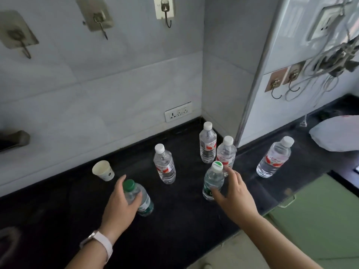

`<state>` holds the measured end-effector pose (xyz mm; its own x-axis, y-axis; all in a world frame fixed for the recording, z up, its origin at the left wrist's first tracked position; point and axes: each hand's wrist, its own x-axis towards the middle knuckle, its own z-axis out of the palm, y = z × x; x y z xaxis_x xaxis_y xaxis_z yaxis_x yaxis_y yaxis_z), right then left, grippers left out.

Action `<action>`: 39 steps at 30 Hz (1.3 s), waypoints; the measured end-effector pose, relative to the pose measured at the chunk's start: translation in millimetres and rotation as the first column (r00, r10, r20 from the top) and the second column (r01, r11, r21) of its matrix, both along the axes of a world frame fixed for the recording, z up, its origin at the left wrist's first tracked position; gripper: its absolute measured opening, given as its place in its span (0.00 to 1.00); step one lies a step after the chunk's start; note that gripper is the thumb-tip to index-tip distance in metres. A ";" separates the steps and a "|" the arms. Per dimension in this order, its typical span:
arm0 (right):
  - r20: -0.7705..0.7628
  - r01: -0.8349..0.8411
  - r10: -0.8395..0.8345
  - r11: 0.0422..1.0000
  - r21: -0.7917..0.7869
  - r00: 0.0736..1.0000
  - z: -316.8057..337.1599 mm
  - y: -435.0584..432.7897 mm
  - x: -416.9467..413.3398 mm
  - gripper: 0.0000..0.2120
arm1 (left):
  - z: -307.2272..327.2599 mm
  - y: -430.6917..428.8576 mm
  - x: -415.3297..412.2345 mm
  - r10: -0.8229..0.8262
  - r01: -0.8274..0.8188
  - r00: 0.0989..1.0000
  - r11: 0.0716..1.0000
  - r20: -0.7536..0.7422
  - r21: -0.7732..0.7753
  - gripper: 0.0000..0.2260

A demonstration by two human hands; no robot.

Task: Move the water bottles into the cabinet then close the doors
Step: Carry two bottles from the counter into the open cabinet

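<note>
Several water bottles stand on the black counter (184,216). My left hand (121,204) is wrapped around a green-capped bottle (142,202) at the front left. My right hand (236,193) has its fingers curled on the side of a second green-labelled bottle (212,181) with a green-and-white cap. Four white-capped bottles with red labels stand untouched: one in the middle (165,164), two near the wall corner (207,142) (226,152), one to the right (274,158). Green cabinet doors (320,220) with a handle lie below the counter at the right.
A white paper cup (103,170) stands left of the bottles. A wall socket (177,114) sits low on the tiled wall, with hooks above. A white bag (338,133) lies at the far right on the counter, under hanging cables (318,74).
</note>
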<state>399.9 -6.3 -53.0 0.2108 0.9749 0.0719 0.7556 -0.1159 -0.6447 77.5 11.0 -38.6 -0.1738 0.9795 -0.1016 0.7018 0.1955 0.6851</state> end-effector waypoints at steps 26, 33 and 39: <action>-0.324 0.006 -0.084 0.972 -0.234 0.942 -21.3 28.5 -17.0 0.30 | -28.8 2.6 9.7 0.226 -0.216 0.923 0.974 0.313 -0.067 0.21; -0.297 -0.032 -0.021 0.985 -0.171 0.955 -7.7 19.4 -35.6 0.28 | -19.9 -8.5 1.0 0.185 -0.206 0.908 0.979 0.375 0.017 0.21; -0.338 -0.202 0.151 0.972 -0.122 0.929 5.1 23.3 -58.5 0.30 | -7.2 -34.0 -6.4 0.230 -0.274 0.892 0.960 0.390 0.060 0.22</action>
